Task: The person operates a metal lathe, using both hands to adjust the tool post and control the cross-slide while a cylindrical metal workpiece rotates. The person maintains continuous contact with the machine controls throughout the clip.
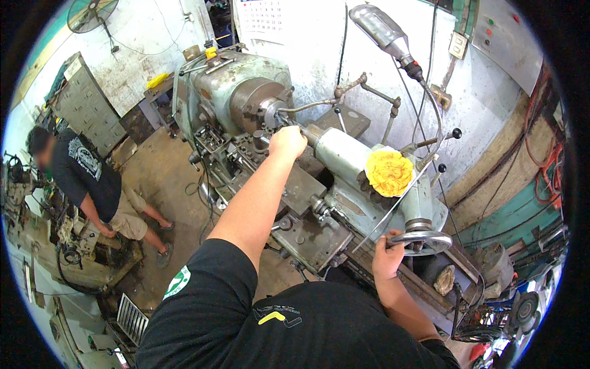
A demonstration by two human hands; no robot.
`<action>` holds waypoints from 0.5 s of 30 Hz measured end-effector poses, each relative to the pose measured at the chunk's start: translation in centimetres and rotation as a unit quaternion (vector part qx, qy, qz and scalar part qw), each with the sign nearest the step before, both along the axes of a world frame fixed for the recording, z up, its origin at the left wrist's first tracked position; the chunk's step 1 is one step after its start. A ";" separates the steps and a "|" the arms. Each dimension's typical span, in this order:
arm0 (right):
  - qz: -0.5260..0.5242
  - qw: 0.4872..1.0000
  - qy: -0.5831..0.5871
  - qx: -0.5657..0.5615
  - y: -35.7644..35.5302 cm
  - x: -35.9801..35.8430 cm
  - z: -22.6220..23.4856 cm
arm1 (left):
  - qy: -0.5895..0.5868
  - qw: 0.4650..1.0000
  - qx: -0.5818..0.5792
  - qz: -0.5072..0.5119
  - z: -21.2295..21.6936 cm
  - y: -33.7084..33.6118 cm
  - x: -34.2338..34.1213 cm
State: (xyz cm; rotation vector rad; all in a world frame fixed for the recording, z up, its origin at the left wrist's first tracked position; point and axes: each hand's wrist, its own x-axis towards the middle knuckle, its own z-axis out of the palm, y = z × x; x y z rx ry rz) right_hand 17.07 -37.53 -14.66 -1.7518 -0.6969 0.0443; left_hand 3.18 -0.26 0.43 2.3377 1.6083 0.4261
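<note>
At the lathe, right hand (387, 257) grip closed on handwheel (424, 237), left hand (287, 142) fisted beside chuck (255, 104)

Stained white wall (307, 37), dusty concrete floor (160, 172), grey drawer cabinet (86, 104).

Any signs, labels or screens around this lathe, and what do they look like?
Wall calendar: top centre on the whitewashed wall, a white sheet with a grid of small dark marks.
Control box: top right wall, grey panel with red and green buttons.
Wall switch: beside it, small cream plate.
No screens show.
</note>
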 end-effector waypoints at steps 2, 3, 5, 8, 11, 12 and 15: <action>0.000 1.000 0.012 -0.001 -0.1 0.0 0.2 | 0.008 1.000 -0.007 0.000 0.1 -0.1 0.0; 0.002 1.000 -0.011 -0.020 -0.1 0.1 0.2 | 0.009 1.000 -0.005 0.000 0.2 0.0 0.0; 0.010 0.997 -0.052 -0.055 -0.3 0.4 0.3 | 0.006 1.000 -0.002 -0.004 0.2 -0.1 0.0; 0.045 0.986 -0.117 -0.107 -1.0 1.3 0.1 | 0.002 1.000 0.003 -0.005 0.3 -0.2 0.0; 0.062 0.965 -0.183 -0.177 -2.1 2.5 -0.3 | -0.001 1.000 0.005 -0.007 0.3 -0.4 -0.1; 0.067 0.956 -0.207 -0.198 -2.5 2.8 -0.5 | -0.005 1.000 0.008 -0.007 0.3 -0.4 -0.1; 0.082 0.932 -0.214 -0.280 -3.4 3.2 -1.0 | -0.004 1.000 -0.001 -0.001 -0.2 -0.9 -0.3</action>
